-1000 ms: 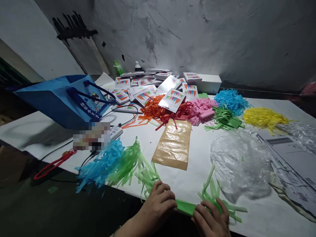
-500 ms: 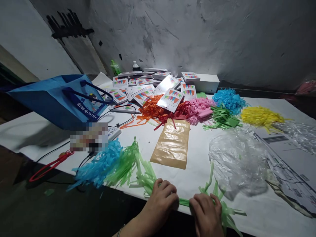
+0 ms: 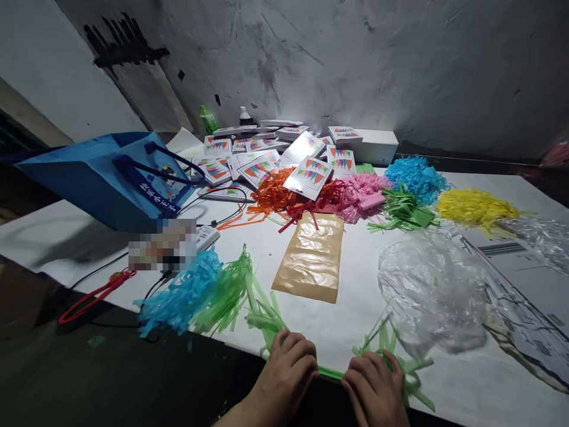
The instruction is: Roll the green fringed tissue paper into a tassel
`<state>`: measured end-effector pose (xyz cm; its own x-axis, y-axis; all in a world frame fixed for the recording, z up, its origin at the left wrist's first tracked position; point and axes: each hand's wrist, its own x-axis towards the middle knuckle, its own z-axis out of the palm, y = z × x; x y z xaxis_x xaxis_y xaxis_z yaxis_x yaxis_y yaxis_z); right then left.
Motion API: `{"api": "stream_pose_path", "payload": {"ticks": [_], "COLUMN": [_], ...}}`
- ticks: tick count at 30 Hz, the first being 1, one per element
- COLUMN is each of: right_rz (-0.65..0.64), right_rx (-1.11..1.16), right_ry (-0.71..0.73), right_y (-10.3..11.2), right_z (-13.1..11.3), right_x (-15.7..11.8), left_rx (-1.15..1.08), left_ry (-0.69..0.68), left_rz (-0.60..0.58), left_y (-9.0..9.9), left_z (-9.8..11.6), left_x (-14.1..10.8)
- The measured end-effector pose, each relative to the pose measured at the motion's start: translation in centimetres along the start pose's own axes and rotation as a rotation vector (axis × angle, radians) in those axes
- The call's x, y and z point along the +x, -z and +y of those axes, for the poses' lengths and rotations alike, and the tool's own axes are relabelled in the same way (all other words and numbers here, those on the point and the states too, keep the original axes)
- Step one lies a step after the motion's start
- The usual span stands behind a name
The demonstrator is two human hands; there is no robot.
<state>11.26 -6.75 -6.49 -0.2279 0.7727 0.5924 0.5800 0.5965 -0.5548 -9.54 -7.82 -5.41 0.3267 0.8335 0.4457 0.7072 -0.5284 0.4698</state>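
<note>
**Two hands rolling a green fringed strip at the near desk edge**

Two hands sit close together at the near edge of the desk — the left hand (image 3: pixel 288 370) and the right hand (image 3: pixel 376 388), both curled with fingers pressed down onto a green fringed paper strip (image 3: pixel 329 372). Only a thin twisted band of it shows between them; its cut fringes fan out past each hand, leftward by the left hand and rightward past the right.

The strip looks like tissue paper: very light, limp and easy to tear, with fringes that tangle and crush. The uncut band in the middle is the firmer part, and the sounder place to hold; the loose fringe ends would likely rip if pulled.

Just left of the left hand lie a green tassel (image 3: pixel 224 293) and a blue tassel (image 3: pixel 180 299) near the desk's near-left edge. Farther in, a tan padded envelope (image 3: pixel 311 258) lies flat mid-desk, and a crumpled clear plastic bag (image 3: pixel 433 290) lies beyond the right hand. Toward the far edge — heaps of orange, pink, blue and yellow fringe, printed cards, and a blue bag (image 3: pixel 106 178) at far left.
</note>
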Motion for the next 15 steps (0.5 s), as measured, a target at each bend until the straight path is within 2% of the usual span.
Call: {"api": "stream_pose_path", "payload": {"ticks": [4,7,9,11,15], "right_rz": [0.059,0.064,0.063,0.057,0.07], "right_rx": [-0.075,-0.179,-0.204,-0.19,-0.233], "right_ry": [-0.145,-0.175,-0.102,0.032,0.249], "right_y": [-0.9,-1.4,-1.5,-1.6,-1.6], "right_z": [-0.9,-1.2,-1.1,-0.8,0.2], "right_x": [-0.1,-0.4,-0.6,-0.8,-1.3], "left_rx": [0.04,0.138,0.175,0.189,0.187], "left_ry": [0.226,0.345,0.363,0.362,0.342], "left_rz": [-0.134,-0.221,-0.273,-0.316,-0.354], "left_y": [0.5,0.6,0.5,0.6,1.1], "left_z": [1.9,2.8,2.9,2.9,2.7], "left_x": [1.0,2.1,2.7,3.1,3.2]}}
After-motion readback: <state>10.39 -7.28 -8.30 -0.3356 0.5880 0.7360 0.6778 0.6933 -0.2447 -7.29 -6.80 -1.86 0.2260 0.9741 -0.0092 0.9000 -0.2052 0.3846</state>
